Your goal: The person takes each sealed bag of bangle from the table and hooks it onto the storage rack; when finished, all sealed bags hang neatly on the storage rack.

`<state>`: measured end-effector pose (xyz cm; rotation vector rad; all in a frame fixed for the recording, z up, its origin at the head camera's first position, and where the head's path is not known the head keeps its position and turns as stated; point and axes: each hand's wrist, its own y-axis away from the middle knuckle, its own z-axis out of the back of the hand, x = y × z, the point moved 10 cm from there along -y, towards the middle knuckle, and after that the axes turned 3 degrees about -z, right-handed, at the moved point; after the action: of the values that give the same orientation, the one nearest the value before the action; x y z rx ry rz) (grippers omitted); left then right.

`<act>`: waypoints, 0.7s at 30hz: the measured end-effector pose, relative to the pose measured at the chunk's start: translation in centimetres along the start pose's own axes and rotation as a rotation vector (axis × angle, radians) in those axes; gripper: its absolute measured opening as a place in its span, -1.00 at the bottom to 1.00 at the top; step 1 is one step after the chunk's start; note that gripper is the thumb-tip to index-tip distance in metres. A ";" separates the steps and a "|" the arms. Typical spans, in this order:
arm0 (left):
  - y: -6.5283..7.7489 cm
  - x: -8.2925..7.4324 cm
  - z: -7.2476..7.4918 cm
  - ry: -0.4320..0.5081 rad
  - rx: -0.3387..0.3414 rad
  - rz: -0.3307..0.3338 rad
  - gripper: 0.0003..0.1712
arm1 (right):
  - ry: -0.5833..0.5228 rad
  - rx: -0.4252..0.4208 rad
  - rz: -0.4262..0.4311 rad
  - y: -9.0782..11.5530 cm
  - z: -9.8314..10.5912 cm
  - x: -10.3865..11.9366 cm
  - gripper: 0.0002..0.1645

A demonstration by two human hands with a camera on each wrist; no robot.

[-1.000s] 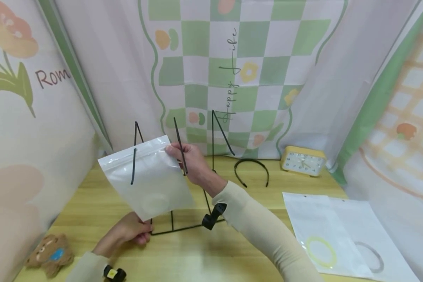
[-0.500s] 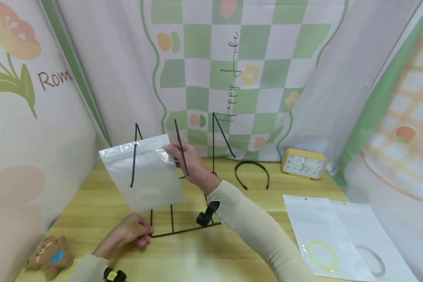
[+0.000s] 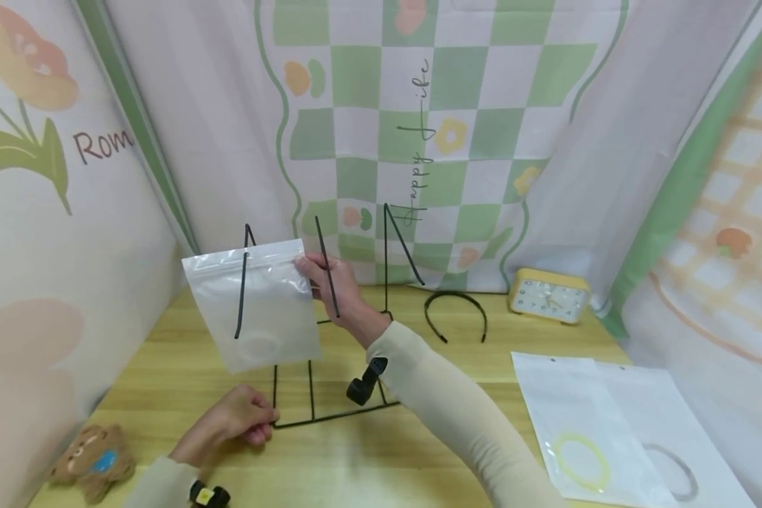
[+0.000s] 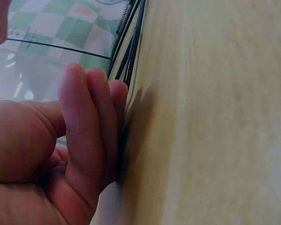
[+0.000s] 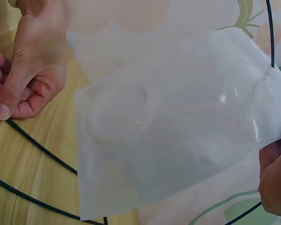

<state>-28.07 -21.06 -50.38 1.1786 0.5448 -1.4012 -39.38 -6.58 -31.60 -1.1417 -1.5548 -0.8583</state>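
A white translucent zip bag [image 3: 260, 303] hangs by its top edge on the left prong [image 3: 241, 296] of a black wire rack [image 3: 293, 423]. Inside the bag shows a faint ring shape, seen best in the right wrist view. My right hand [image 3: 341, 286] pinches the bag's top right corner, reaching in behind the middle prong [image 3: 327, 268]. Low at the front left, my left hand [image 3: 244, 413] pinches the corner of the rack's base, its other fingers curled. In the left wrist view those fingers [image 4: 79, 136] lie close to the tabletop.
A black headband [image 3: 455, 295] and a yellow clock [image 3: 549, 295] stand toward the back right. Two white bags lie at the right, one with a yellow ring [image 3: 581, 462], the other with a grey ring [image 3: 676, 469]. A brown bear toy [image 3: 94, 462] sits front left.
My right hand has moved the bag's top edge back along the left prong, and the bag's lower end has swung up and left. My left hand stays on the rack's corner.
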 end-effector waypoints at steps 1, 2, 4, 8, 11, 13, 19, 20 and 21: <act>0.0 0.0 0.0 -0.003 0.000 -0.001 -0.81 | 0.004 -0.001 -0.001 0.0 0.0 0.0 -0.64; -0.1 0.0 0.0 -0.005 0.002 -0.003 -0.81 | 0.006 -0.004 0.002 0.1 0.0 0.2 -0.64; -0.1 0.0 0.0 -0.013 -0.001 -0.004 -0.82 | 0.009 -0.016 0.000 0.2 -0.1 0.4 -0.66; 0.1 0.1 0.1 -0.028 -0.006 -0.004 -0.82 | 0.047 -0.054 0.003 0.6 -0.4 0.9 -0.69; 0.3 0.0 0.1 -0.029 -0.006 -0.009 -0.81 | 0.083 -0.065 0.005 0.2 -0.6 1.0 -0.69; 0.4 -0.1 0.1 -0.024 -0.008 -0.010 -0.81 | 0.088 -0.069 0.014 -0.2 -0.6 1.0 -0.69; 0.2 0.1 0.0 -0.010 -0.019 0.024 -0.83 | 0.075 -0.099 0.010 -0.8 -0.3 1.1 -0.68; 0.2 0.1 0.0 -0.004 -0.017 0.028 -0.83 | 0.077 -0.105 0.012 -0.8 -0.2 1.2 -0.68; 0.2 0.1 -0.1 0.000 -0.016 0.028 -0.84 | 0.077 -0.110 0.015 -0.8 0.0 1.2 -0.67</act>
<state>-27.89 -21.07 -50.44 1.1696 0.5370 -1.3708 -40.24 -6.57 -30.40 -1.1832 -1.4490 -0.9763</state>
